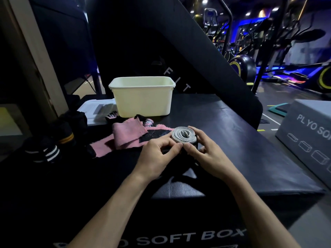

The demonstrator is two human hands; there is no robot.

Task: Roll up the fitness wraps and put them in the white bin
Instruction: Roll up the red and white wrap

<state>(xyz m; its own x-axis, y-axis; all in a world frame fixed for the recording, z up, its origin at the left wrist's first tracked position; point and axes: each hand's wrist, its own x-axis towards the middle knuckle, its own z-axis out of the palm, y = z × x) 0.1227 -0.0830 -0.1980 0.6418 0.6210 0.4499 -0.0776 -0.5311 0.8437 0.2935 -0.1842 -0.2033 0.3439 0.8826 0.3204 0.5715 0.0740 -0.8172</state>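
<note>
Midway through the job: one grey wrap (184,136) nearly rolled, pinched between left hand (157,154) and right hand (206,153), thumbs and fingertips meeting at its near edge. Just beyond the left hand, a pink wrap (125,138) lying loose and unrolled on the black desk (232,140); dark striped wraps (46,153) well off to that hand's outer side. Farther back, the white bin (143,97), contents hidden from view. Both forearms stretched forward, wrists low, fingers curled round the roll.

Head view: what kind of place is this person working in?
Most likely a gym. Exercise machines stand in the blue-lit background, the work surface is a black box printed "SOFT BOX", and wraps lie on it.
</note>
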